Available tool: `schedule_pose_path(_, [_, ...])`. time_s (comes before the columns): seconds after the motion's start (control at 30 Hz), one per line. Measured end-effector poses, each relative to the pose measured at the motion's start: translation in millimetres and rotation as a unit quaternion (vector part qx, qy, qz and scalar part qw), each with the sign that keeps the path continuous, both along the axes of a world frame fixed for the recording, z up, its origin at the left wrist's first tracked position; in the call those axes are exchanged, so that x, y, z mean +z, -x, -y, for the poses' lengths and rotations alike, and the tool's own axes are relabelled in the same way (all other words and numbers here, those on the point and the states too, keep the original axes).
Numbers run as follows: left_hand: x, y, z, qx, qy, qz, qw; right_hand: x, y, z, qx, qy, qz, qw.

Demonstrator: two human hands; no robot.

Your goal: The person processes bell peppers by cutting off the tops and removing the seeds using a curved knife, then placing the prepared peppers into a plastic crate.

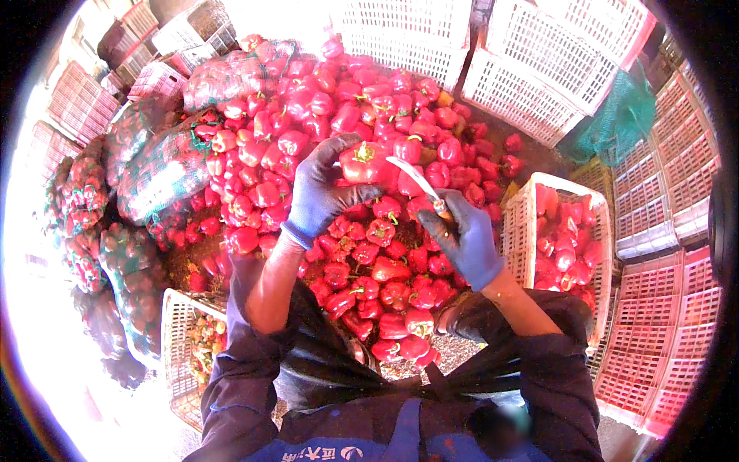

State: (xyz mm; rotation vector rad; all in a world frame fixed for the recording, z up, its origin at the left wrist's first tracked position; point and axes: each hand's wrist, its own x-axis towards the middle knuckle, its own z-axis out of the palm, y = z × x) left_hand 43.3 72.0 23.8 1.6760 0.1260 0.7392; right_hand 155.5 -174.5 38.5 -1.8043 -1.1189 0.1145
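My left hand (322, 185), in a blue and dark grey work glove, grips a red bell pepper (364, 163) with its green stem facing up. My right hand (468, 235), gloved the same way, is closed round the handle of a knife (414, 175). Its pale, curved blade points up and left toward the pepper; whether the tip touches it I cannot tell. Under both hands spreads a big heap of red bell peppers (389, 269), reaching down between my legs.
At my right stands a pale crate (531, 185) holding red pepper pieces. A crate (178, 339) at lower left holds greenish scraps. Mesh sacks (165, 173) of peppers lie at left. Stacked crates (531, 88) line the back and right, with green netting (616, 119) beside them.
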Motion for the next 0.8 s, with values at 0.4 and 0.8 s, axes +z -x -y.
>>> schedule_pose_path(0.4, [-2, -6, 21, -0.038, 0.102, 0.039, 0.993, -9, 7, -1, -0.019, 0.021, 0.033, 0.999])
schedule_pose_path(0.8, [-8, 1, -7, -0.053, 0.485, 0.152, 0.86, -47, -19, 5, -0.035, 0.122, 0.059, 0.99])
